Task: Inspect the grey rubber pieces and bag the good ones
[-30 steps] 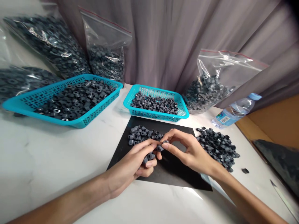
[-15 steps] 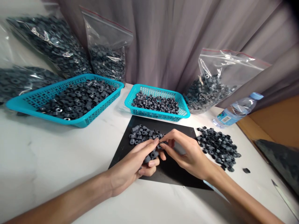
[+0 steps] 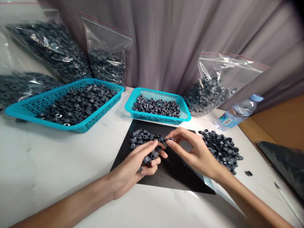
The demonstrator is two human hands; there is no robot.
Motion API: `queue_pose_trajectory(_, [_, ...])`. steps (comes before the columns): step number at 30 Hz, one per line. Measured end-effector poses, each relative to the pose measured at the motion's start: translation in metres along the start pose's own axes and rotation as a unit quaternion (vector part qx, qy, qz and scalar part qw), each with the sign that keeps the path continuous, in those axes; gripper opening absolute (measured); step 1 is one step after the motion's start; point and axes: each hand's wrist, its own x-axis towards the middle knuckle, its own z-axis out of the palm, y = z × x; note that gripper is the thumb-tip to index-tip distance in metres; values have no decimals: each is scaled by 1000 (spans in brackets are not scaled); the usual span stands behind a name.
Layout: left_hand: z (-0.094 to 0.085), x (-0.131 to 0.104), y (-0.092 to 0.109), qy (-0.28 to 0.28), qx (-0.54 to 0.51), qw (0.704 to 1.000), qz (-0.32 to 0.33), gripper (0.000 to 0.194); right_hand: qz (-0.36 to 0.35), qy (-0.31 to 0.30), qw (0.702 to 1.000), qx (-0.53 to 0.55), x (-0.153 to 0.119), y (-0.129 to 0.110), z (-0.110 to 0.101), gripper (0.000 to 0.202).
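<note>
- Closest to my camera, I have both forearms reaching in over the white table (image 3: 71,171), which shows faint grey veining.
- My left hand (image 3: 133,163) is curled around several small dark grey pieces (image 3: 154,155), short tubes with holes, gathered against its fingers above the black mat (image 3: 163,177).
- My right hand (image 3: 193,152) has thumb and fingertips pinched on a ring-like piece (image 3: 170,139) just beside the left fingertips. I can't tell whether it is one part or two fitted together.
- The two hands are near each other, with a narrow gap between their fingertips.
- To the right, a lone piece (image 3: 248,173) lies on the table, near a second heap (image 3: 223,148) of dark pieces beyond my right wrist.
- Just past my left hand, a first heap (image 3: 142,136) of similar grey pieces sits on the far part of the mat.
- Behind the mat I have a smaller teal basket (image 3: 128,107), part filled with the pieces; to its left stands a larger teal basket (image 3: 83,126), holding more.
- A clear bottle (image 3: 239,110) with a blue cap leans in my view at the right.
- Farther back, a clear zip bag (image 3: 209,95) of pieces stands behind the bottle, and another bag (image 3: 108,65) stands behind the baskets.
- A grey-purple curtain (image 3: 161,41) hangs behind everything.
</note>
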Motion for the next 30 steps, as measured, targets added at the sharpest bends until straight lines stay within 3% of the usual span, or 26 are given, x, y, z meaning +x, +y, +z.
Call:
queue_pose_trajectory(15, [-2, -1, -1, -23, 16, 1000, -2, 26, -9, 11, 1000, 17, -4, 2, 12, 14])
queue_pose_trajectory(24, [0, 1, 1, -17, 27, 999, 10, 23, -1, 35, 999, -29, 0, -2, -4, 17])
queue_pose_trajectory(30, [0, 1, -1, -10, 29, 999, 20, 19, 3, 1, 1000, -30, 0, 1, -6, 20])
